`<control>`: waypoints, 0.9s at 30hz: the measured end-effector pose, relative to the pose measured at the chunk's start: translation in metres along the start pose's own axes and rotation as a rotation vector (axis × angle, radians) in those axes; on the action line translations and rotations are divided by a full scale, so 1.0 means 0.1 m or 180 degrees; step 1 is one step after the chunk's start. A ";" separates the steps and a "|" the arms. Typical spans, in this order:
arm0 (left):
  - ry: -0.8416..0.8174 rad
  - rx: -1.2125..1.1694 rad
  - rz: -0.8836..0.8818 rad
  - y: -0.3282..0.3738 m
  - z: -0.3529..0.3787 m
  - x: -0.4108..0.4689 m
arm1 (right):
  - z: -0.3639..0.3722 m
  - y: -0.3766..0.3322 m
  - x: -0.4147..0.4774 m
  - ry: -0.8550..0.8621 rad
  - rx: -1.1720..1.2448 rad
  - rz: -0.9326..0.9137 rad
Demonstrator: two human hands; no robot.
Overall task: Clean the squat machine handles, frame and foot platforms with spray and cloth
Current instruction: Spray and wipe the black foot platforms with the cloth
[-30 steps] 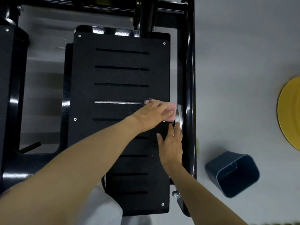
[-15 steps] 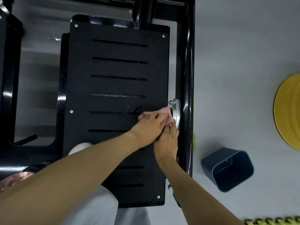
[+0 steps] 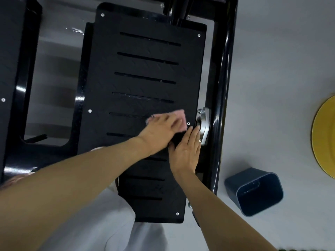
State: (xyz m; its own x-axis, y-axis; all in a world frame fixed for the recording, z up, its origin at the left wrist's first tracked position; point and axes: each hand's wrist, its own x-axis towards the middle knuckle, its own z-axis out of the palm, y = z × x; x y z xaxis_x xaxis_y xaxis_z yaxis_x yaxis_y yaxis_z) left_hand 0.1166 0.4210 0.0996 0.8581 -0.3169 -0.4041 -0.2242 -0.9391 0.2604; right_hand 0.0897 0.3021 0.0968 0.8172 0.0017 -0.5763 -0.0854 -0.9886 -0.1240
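Far left, cut by the picture edge: second black foot platform [image 3: 9, 69], one screw head showing. Beside it: glossy black frame rail [image 3: 24, 84], with grey floor [image 3: 54, 57] visible through the gap to its right. Centre: main foot platform [image 3: 145, 69], black, matte, crossed by rows of narrow slots, screws at corners and edges. Lower left to centre: left forearm [image 3: 81, 178] reaching diagonally across that platform, white garment [image 3: 87, 223] below it. Left hand [image 3: 161, 131] on top of the pink cloth [image 3: 178, 115], fingers stretched out flat, nothing clenched, pressing the cloth onto the platform surface near its right edge, about halfway along its length; hand somewhat motion-blurred. Cloth mostly covered, pink showing beyond the fingertips and left of the knuckles. Just right of it and slightly nearer the body: right hand [image 3: 186, 151], palm down, fingers straight and together, holding nothing, resting on the platform's right margin. Fingertips [image 3: 194, 132] up against the silver bearing bracket [image 3: 205, 122]; actual contact not resolvable. Right of the bracket: black frame tube [image 3: 223, 78], glossy, running alongside the platform. Further right, on the floor, apart from the machine: dark blue bin [image 3: 253, 192], open mouth showing, inside dark. Right picture edge: part of a yellow disc [image 3: 324, 138].
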 end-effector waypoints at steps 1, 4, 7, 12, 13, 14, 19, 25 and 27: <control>-0.0048 0.0208 0.0204 0.01 0.00 -0.01 | 0.00 -0.01 0.00 -0.0033 -0.0005 0.0059; -0.0053 0.0430 -0.0027 -0.32 0.00 -0.09 | -0.01 -0.05 -0.01 -0.0097 -0.0077 0.0063; 0.0292 0.0081 -0.1283 -0.82 -0.02 -0.27 | -0.05 -0.07 0.02 -0.0052 -0.0140 -0.0042; 0.0211 -0.0352 -0.2113 -0.61 -0.12 -0.21 | -0.04 -0.15 0.06 -0.0115 -0.0122 -0.0066; 0.0138 -0.0346 -0.1890 -0.44 -0.11 -0.15 | -0.03 -0.17 0.07 -0.0147 -0.0155 -0.0055; 0.0071 -0.0296 -0.1530 -0.26 -0.08 -0.09 | -0.01 -0.19 0.07 -0.0175 -0.0204 -0.0037; 0.0005 0.0083 -0.0295 0.01 0.02 -0.07 | -0.05 -0.31 0.12 -0.0230 -0.0725 0.0154; -0.0013 0.0070 -0.1504 -0.91 -0.03 -0.49 | -0.17 -0.52 0.22 -0.0686 -0.0874 0.0419; 0.0170 -0.0110 -0.2083 -1.13 -0.03 -0.62 | -0.18 -0.53 0.22 -0.0697 -0.0874 0.0426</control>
State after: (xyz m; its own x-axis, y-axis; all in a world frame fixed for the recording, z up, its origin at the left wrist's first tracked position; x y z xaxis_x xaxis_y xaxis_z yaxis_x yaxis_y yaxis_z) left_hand 0.0904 0.5469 0.0979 0.8341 0.3262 -0.4448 0.3661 -0.9306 0.0040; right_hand 0.1224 0.3516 0.1047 0.6655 -0.1273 -0.7355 -0.0029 -0.9858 0.1680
